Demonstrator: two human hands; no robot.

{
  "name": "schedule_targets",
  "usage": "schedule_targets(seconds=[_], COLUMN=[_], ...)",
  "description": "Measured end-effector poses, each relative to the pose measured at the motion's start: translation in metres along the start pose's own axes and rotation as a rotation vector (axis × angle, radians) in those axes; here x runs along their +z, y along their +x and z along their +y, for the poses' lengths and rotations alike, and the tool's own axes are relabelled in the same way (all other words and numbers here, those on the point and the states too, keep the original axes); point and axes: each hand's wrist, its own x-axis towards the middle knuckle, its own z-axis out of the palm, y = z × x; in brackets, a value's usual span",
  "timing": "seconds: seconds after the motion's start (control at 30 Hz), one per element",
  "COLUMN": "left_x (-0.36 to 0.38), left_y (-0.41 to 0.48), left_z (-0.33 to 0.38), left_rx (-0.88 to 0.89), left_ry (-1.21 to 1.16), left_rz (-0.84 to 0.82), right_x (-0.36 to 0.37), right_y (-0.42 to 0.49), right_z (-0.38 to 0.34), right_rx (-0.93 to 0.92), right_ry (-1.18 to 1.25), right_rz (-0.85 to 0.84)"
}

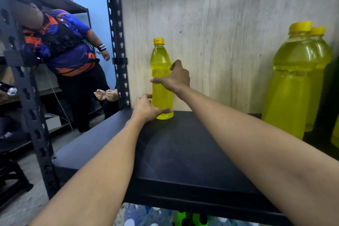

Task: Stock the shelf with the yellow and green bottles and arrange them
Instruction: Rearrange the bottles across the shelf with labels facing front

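Note:
A yellow bottle with a yellow cap stands upright at the back left of the black shelf, close to the wooden back panel. My left hand grips its base, thumb across the front. My right hand holds its middle from the right, thumb across the front and fingers round the back. Two more yellow bottles stand one behind the other at the right of the shelf.
A perforated metal upright borders the shelf on the left. Beyond it a person in a blue and orange shirt leans by another rack. Clear and green bottles show below the shelf's front edge.

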Motion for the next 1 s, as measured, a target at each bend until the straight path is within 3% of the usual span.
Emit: schedule_targets(seconds=[0.13, 0.33, 0.6, 0.8, 1.0], left_x=[-0.005, -0.011, -0.01, -0.015, -0.011], left_y=[0.003, 0.007, 0.0, 0.002, 0.003], left_z=[-0.006, -0.012, -0.002, -0.009, -0.006], left_rx=[-0.075, -0.112, 0.074, 0.022, 0.091], left_ry=[-0.305, -0.483, -0.158, -0.363, -0.196], left_rz=[-0.146, -0.25, -0.147, -0.318, -0.258], right_x=[-0.026, -0.03, -0.025, -0.01, -0.04], right_y=[0.017, 0.03, 0.026, 0.016, 0.032], right_z=[-0.005, -0.017, -0.017, -0.026, -0.033], right_rx=[0.158, 0.012, -0.012, -0.106, 0.051], right_ry=[0.423, 0.353, 0.247, 0.083, 0.17], right_rz=[-0.227, -0.298, -0.148, 0.028, -0.284])
